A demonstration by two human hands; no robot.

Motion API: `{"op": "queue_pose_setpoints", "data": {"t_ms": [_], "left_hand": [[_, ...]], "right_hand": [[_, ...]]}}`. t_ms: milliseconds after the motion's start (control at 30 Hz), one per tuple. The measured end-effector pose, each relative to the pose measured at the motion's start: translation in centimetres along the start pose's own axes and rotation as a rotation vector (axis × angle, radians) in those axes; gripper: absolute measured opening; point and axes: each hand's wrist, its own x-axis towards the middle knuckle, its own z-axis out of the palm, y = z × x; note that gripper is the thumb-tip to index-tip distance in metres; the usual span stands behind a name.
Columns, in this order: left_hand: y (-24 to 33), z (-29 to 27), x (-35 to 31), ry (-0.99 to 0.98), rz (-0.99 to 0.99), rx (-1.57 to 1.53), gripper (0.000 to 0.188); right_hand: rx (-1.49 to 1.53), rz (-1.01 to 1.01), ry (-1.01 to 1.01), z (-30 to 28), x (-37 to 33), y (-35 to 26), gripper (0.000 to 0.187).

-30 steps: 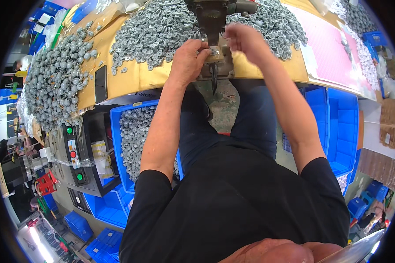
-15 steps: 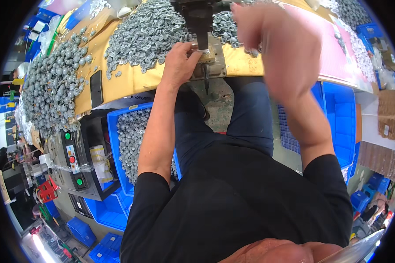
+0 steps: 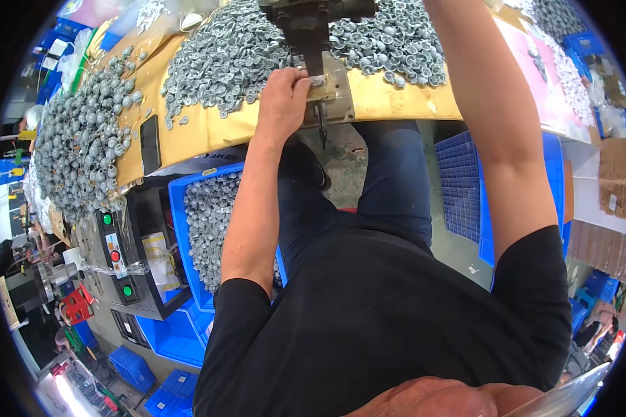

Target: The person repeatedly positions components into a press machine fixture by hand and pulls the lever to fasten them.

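Note:
My left hand [image 3: 283,99] is at the left side of a metal fixture [image 3: 339,97] on the table edge. Its thumb and fingers are bent together beside the tip of a dark press [image 3: 311,42]; whatever they pinch is too small or hidden to name. My right forearm [image 3: 490,83] reaches up past the right side of the press, and the hand itself lies beyond the top edge of the picture. Small grey round cup-like parts [image 3: 222,59] lie heaped left of the press, and more grey cups [image 3: 389,42] are piled to its right.
Grey ball-shaped parts [image 3: 83,132] cover the table's left end, near a black phone [image 3: 149,144]. Below the table stand a blue crate [image 3: 177,229] of grey parts and a control box [image 3: 122,257] with green and red buttons. A blue bin [image 3: 553,167] stands at right.
My right hand has swung upward and forward out of view, uncovering the grey cups right of the press. My left hand stays at the fixture.

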Motion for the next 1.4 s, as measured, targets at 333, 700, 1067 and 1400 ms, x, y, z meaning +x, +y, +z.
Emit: {"op": "queue_pose_setpoints", "data": {"t_ms": [333, 700, 1067, 1400], "left_hand": [[-3.5, -11.6, -11.5, 0.109, -0.457, 0.140, 0.024], [-4.3, -10.0, -8.8, 0.215, -0.407, 0.370, 0.032], [-7.2, -8.9, -5.6, 0.186, -0.552, 0.573, 0.033], [-5.8, -9.1, -5.3, 0.230, -0.534, 0.473, 0.026]], "right_hand": [[-0.715, 0.411, -0.491, -5.7, -15.5, 12.8, 0.036], [-0.893, 0.315, -0.528, -6.3, -21.7, 14.8, 0.019], [-0.275, 0.373, -0.314, 0.9, -21.2, 8.7, 0.023], [-0.392, 0.261, -0.362, 4.8, -21.8, 9.1, 0.031]]}}
